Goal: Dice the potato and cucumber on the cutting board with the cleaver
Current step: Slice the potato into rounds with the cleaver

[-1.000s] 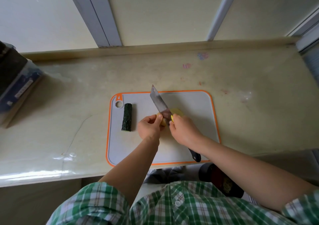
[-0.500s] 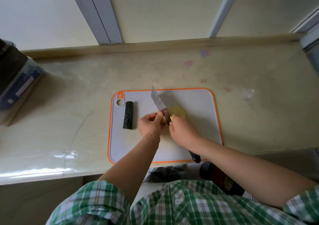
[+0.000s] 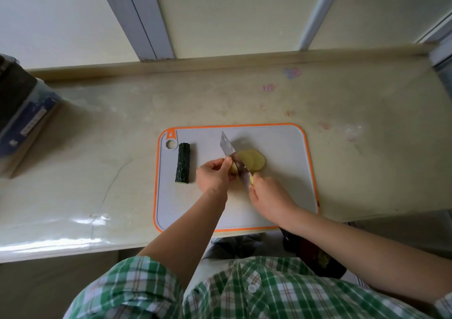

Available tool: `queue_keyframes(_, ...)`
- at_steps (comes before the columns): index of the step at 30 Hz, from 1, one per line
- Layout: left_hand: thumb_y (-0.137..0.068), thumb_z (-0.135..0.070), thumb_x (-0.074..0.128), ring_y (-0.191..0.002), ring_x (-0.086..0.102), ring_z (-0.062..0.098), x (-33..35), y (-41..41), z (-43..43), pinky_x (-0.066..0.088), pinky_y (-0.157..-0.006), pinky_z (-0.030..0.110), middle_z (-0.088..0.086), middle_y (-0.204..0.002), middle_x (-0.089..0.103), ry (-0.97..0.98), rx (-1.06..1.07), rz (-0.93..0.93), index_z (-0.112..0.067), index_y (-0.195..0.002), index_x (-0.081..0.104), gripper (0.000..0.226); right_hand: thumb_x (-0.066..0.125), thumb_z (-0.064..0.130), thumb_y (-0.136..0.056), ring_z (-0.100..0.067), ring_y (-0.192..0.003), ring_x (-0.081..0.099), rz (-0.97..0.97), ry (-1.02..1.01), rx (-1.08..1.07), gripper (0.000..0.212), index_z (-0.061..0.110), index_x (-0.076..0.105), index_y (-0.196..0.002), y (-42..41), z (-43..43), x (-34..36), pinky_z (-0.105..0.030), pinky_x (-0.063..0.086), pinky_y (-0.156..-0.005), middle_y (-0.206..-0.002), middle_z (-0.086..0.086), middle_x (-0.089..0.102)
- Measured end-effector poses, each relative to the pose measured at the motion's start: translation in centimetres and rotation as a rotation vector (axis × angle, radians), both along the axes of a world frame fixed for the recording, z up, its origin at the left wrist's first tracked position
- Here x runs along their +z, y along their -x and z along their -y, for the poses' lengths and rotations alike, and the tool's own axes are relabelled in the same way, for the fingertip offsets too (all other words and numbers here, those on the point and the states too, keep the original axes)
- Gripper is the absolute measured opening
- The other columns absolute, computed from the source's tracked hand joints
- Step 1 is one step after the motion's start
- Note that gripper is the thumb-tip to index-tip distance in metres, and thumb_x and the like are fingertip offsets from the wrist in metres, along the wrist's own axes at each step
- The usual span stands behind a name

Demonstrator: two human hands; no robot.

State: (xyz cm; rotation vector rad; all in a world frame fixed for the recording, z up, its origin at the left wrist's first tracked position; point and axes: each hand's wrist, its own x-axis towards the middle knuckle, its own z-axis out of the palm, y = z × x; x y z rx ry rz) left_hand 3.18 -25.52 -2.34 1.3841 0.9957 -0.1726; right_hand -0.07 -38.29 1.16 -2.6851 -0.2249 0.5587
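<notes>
Nearest, over the board (image 3: pixel 281 147): right hand (image 3: pixel 269 196) on the cleaver (image 3: pixel 231 153) handle, fingers (image 3: pixel 259 183) clamped round it. Just left, left hand (image 3: pixel 212 175) pinching the potato (image 3: pixel 233 168) stub, fingers curled. Judged firm, wet, likely slippery and small: best held low at the sides, fingertips tucked back from the blade. Beyond the blade, fanned slices (image 3: pixel 255 159). Further left, cucumber (image 3: pixel 183 163) uncut, stiff, prone to roll.

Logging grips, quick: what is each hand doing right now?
Left hand: holds the potato.
Right hand: grips the cleaver.
</notes>
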Motion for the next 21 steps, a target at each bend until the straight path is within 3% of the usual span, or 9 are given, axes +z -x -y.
queue_keyframes(4,-0.084,-0.015,0.075,-0.066,0.068,0.02,-0.2,-0.1,0.0,0.06,-0.062,0.029,0.012,-0.085,0.072,0.005,0.001,-0.006,-0.002,-0.094,0.073,0.017,0.042,0.016,-0.095,-0.039,-0.081,0.062,-0.016,0.008,-0.001,0.013,0.006,0.05,-0.093,-0.4,-0.7,-1.0,-0.033,0.033,-0.057,-0.088,-0.021,0.064)
queue_keyframes(8,-0.083,-0.015,0.076,-0.072,0.071,0.027,-0.3,-0.2,-0.3,0.061,-0.071,0.036,0.012,-0.084,0.073,0.031,0.013,-0.019,-0.003,-0.09,0.073,0.015,0.04,0.012,-0.096,-0.039,-0.079,0.062,-0.027,0.005,-0.012,0.012,0.005,0.049,-0.099,-0.8,-1.6,-2.1,-0.034,0.034,-0.055,-0.089,-0.02,0.064)
queue_keyframes(12,-0.083,-0.014,0.075,-0.07,0.07,0.026,-0.2,0.0,-0.3,0.061,-0.072,0.037,0.017,-0.087,0.073,0.044,-0.012,0.005,0.0,-0.091,0.072,0.015,0.041,0.022,-0.098,-0.04,-0.075,0.062,0.009,-0.031,-0.059,0.019,0.005,0.05,-0.098,-0.8,-1.0,-2.4,-0.036,0.037,-0.055,-0.085,-0.02,0.064)
queue_keyframes(15,-0.084,-0.013,0.075,-0.081,0.069,0.032,0.0,0.3,-0.7,0.059,-0.08,0.042,0.02,-0.094,0.072,0.072,-0.018,0.019,0.004,-0.096,0.07,0.021,0.042,0.025,-0.098,-0.04,-0.075,0.062,0.024,-0.062,-0.087,0.022,0.006,0.053,-0.096,-1.7,-0.5,-2.2,-0.036,0.037,-0.056,-0.083,-0.021,0.064)
queue_keyframes(21,-0.085,-0.01,0.073,-0.067,0.063,0.018,0.6,0.6,-0.8,0.061,-0.065,0.03,0.011,-0.084,0.065,0.165,-0.009,0.036,0.005,-0.097,0.067,0.02,0.045,0.021,-0.096,-0.042,-0.075,0.059,-0.005,-0.101,-0.114,0.017,0.014,0.04,-0.081,-3.1,0.5,-0.3,-0.036,0.033,-0.057,-0.081,-0.022,0.062)
